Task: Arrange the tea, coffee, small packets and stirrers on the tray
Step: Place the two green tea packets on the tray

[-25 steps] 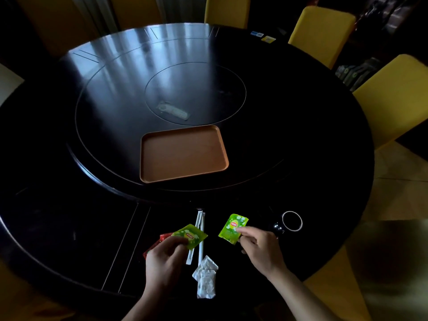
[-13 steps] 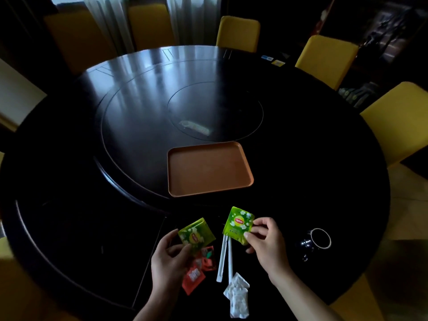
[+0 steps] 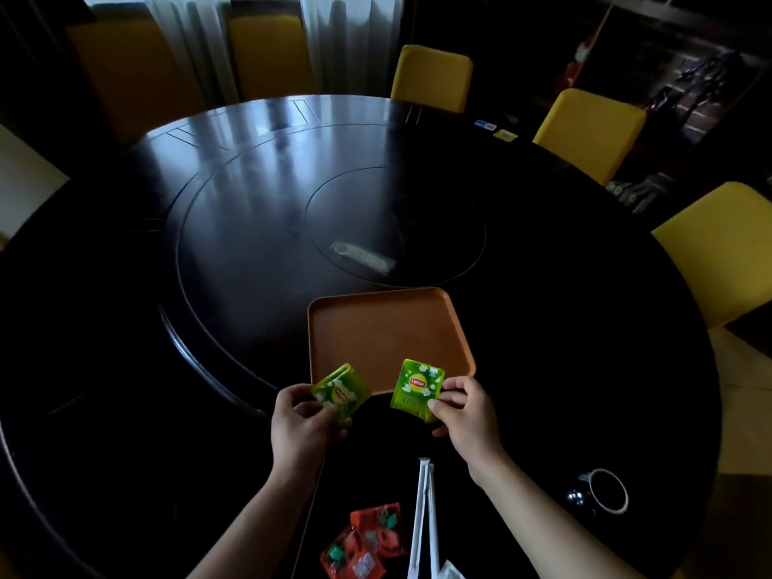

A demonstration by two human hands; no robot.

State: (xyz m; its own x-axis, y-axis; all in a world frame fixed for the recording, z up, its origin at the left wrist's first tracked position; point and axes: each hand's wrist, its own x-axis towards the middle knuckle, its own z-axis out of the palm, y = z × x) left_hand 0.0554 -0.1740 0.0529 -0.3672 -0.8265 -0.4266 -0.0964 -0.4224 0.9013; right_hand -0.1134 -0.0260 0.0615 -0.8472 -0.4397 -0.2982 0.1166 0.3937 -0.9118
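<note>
An empty brown tray [image 3: 376,328] lies on the dark round table. My left hand [image 3: 300,428] pinches a green Lipton tea packet [image 3: 340,392] over the tray's near left corner. Held in my right hand [image 3: 463,415], a second green tea packet [image 3: 415,388] hangs at the tray's near edge. Behind my hands, near the table's front edge, lie red coffee packets [image 3: 367,541], two white stirrers [image 3: 424,520] and a white small packet [image 3: 449,572], cut off by the frame.
A dark mug with a white rim [image 3: 603,491] stands at the front right of the table [image 3: 167,411]. A clear wrapped item [image 3: 363,257] lies on the centre disc. Yellow chairs [image 3: 589,131] ring the far and right sides.
Both hands have carried the green tea packets forward from the table's front edge to the near edge of the tray. The red packets and stirrers stay behind.
</note>
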